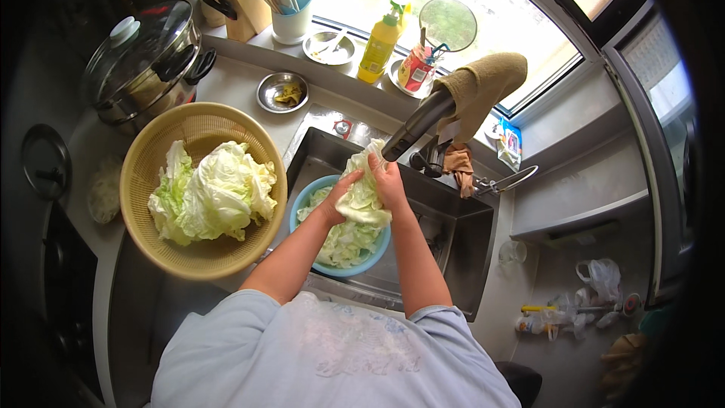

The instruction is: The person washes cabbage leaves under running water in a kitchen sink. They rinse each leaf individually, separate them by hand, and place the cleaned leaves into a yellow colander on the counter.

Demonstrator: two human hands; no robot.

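Observation:
Between my left hand and my right hand is a bunch of pale green cabbage leaves, gripped from both sides just below the dark faucet. Beneath my hands, a light blue plastic basin holds torn cabbage pieces and stands in the dark sink. To the left of the sink, a yellow plastic colander contains large cabbage leaves. A brown cloth is draped over the top of the faucet.
A steel steamer pot with a glass lid stands at the upper left. A small metal bowl sits behind the colander. Along the windowsill are a knife block, a utensil holder and a yellow spray bottle. A glass is right of the sink.

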